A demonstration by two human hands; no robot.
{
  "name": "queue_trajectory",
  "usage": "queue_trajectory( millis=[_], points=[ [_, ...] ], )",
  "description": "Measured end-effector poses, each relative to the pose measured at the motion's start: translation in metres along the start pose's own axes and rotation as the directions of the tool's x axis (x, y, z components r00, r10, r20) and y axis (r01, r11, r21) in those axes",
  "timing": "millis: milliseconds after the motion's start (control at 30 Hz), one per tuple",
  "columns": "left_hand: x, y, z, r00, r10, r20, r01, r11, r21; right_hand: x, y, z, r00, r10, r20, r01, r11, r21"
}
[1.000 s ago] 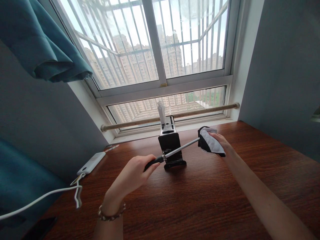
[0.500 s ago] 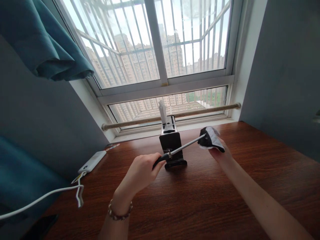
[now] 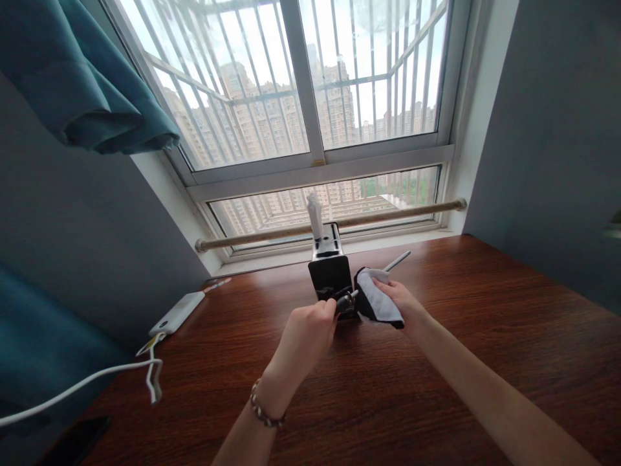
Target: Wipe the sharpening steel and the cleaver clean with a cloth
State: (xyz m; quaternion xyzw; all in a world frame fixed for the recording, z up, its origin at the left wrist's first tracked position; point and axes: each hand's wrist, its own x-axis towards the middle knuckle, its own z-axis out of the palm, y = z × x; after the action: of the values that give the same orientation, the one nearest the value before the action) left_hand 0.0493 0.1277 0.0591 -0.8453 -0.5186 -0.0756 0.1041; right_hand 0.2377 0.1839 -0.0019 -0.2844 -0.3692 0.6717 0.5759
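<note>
A rod [image 3: 398, 260] is gripped by its black handle [image 3: 343, 305] in the closed left hand [image 3: 309, 329]; its middle is covered by a cloth [image 3: 377, 301] clasped in the right hand [image 3: 403, 301].

The cloth [image 3: 383, 303] is white and black, the rod [image 3: 398, 260] is pale grey, its handle [image 3: 343, 304] is black. The bench [image 3: 204, 375] has reddish-brown wood grain; near its far left corner, the flat box [image 3: 178, 312] is white.

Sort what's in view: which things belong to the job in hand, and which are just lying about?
In the job:
black-handled rod, in the left hand
black-and-white cloth, in the right hand

Lying about:
black stand
tissue box
white device
white cable
</note>
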Motion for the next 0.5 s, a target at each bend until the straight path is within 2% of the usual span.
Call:
queue_trajectory(
  millis=[100,200,367,500],
  points=[
    [0.001,0.005,0.004,0.999,0.036,0.017,-0.037,0.998,0.052,-0.008,0.009,0.012,0.988,0.122,0.099,-0.125,0.992,0.026],
    [0.002,0.004,0.004,0.997,0.079,0.019,-0.08,0.995,0.066,-0.014,0.013,0.019,0.979,0.155,0.134,-0.166,0.983,0.077],
    [0.001,-0.002,0.0,0.995,0.1,0.011,-0.101,0.992,0.078,-0.014,0.013,0.021,0.986,0.146,0.083,-0.154,0.984,0.095],
    [0.002,-0.006,0.002,0.995,0.099,-0.01,-0.098,0.991,0.097,0.001,0.015,0.003,0.994,0.107,-0.015,-0.105,0.989,0.105]
  ],
)
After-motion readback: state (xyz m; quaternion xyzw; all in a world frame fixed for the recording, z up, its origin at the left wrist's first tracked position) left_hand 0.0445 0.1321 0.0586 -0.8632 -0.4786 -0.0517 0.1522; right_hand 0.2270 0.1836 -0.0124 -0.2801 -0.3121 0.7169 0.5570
